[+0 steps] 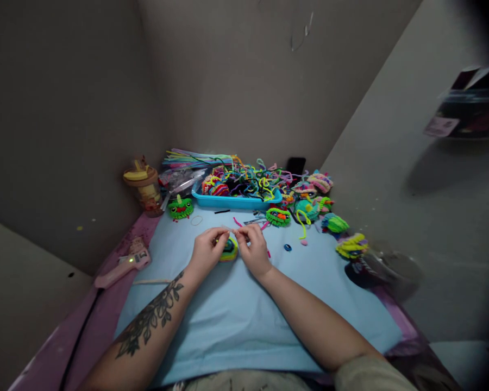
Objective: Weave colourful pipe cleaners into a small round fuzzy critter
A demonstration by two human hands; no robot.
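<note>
My left hand (pixel 208 248) and my right hand (pixel 253 251) meet over the middle of the blue cloth (pixel 236 309). Both are closed in a pinch, fingertips almost touching. A small pale bit seems to lie between them, too small to name. Just below the fingertips sits a round pipe-cleaner piece (pixel 230 253) in yellow, green and dark blue, partly covered by my left hand. Behind my hands lie grey scissors or pliers (pixel 256 221) and bright pink pipe-cleaner bits (pixel 237 222). A shiny blue button-like disc (pixel 287 247) lies to the right of my right hand.
At the back stands a blue tray (pixel 236 203) heaped with pipe-cleaner scraps. A green pipe-cleaner face (pixel 181 208) and a lidded cup (pixel 143 190) stand left. A pink glue gun (pixel 122 269), its light lit, lies on the left edge. Several fuzzy pieces (pixel 351 246) line the right.
</note>
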